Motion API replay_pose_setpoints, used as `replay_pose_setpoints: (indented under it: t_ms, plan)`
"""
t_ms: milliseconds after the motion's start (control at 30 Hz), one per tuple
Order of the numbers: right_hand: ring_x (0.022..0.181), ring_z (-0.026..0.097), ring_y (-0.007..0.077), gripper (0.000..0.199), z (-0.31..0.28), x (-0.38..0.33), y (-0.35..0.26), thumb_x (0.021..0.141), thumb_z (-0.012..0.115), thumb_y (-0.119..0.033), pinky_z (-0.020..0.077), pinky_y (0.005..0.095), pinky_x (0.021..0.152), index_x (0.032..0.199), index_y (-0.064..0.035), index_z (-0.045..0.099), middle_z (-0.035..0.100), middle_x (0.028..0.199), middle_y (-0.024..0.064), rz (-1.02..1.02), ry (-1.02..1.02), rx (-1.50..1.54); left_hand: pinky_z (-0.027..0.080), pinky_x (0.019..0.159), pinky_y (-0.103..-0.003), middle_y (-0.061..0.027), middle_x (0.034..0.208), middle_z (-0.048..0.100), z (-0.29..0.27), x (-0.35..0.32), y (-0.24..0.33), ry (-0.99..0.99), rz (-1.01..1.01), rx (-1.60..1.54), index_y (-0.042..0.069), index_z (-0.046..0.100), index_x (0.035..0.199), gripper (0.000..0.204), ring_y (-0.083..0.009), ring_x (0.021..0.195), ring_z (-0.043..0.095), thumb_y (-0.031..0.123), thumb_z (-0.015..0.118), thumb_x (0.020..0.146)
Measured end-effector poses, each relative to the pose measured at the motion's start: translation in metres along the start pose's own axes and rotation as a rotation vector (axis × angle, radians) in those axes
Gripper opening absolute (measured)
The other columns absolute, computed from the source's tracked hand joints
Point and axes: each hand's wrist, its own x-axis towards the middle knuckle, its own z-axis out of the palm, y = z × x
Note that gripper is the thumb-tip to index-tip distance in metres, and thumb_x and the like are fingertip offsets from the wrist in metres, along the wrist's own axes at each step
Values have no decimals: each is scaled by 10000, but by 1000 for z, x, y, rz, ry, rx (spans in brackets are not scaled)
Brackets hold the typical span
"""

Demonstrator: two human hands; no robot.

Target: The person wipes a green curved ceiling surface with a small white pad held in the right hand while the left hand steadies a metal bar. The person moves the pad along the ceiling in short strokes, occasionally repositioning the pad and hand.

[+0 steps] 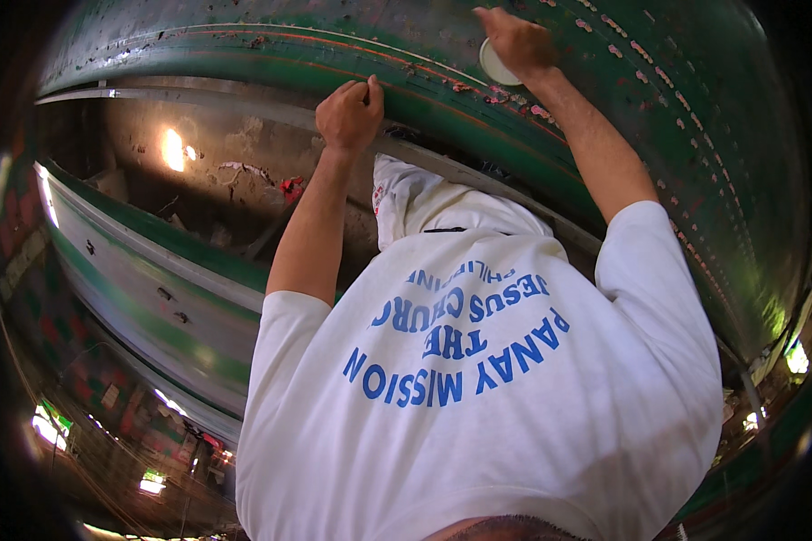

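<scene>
In front of me spreads a large, dark green painted surface [424, 43] with chipped paint and rows of pinkish patches [645, 68]. My right hand [521, 47] is closed at a pale round disc, perhaps a lid [496, 65], and appears to grip it against or just over this surface. The hand covers part of the disc. My left hand [350, 115] is curled into a fist near the surface's lower edge. Whether it holds anything is hidden.
Below the green surface runs a grey ledge [216, 97], with a rough brown wall [235, 135] behind it. A small red thing [290, 188] lies near my left forearm. At left stands a long green and white panel [153, 279].
</scene>
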Motion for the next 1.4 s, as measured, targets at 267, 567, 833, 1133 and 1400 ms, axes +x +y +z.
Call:
replay_pose_setpoints:
  t_ms: [267, 567, 833, 1133, 1400]
  plan:
    - [594, 743, 296, 287, -6, -2, -10, 1094, 636, -378, 605, 429, 510, 952, -136, 696, 692, 663, 80, -69, -10, 13, 468, 562, -476, -124, 683, 585, 3, -2, -1, 32, -14, -48, 62, 590, 639, 478, -382, 603, 595, 317, 701, 1027]
    - [511, 712, 291, 391, -14, -3, -10, 1114, 609, -420, 594, 418, 466, 861, -126, 660, 648, 554, 87, -29, -41, -40, 486, 571, -480, -111, 689, 601, 3, -2, -2, 15, -5, -17, 78, 611, 647, 458, -378, 616, 618, 320, 694, 1026]
    - [503, 712, 295, 413, -10, -2, -8, 1112, 623, -398, 574, 432, 440, 813, -114, 610, 652, 550, 100, -130, -13, 2, 503, 577, -480, -86, 703, 629, 5, 1, -4, 22, 17, 3, 92, 624, 645, 445, -365, 632, 645, 328, 698, 1014]
    - [514, 715, 301, 415, -11, -1, -7, 1123, 591, -408, 578, 449, 452, 821, -124, 609, 658, 563, 104, -79, -22, -30, 497, 572, -488, -85, 703, 634, 3, 0, -6, -13, -3, 46, 97, 624, 638, 445, -377, 640, 645, 327, 695, 1012]
    - [544, 704, 327, 407, -15, 0, -9, 1109, 615, -410, 564, 457, 470, 825, -119, 609, 691, 637, 109, -47, 72, -28, 507, 585, -481, -86, 706, 639, 7, -5, -8, 17, 13, 40, 99, 637, 645, 433, -369, 643, 651, 327, 693, 1009]
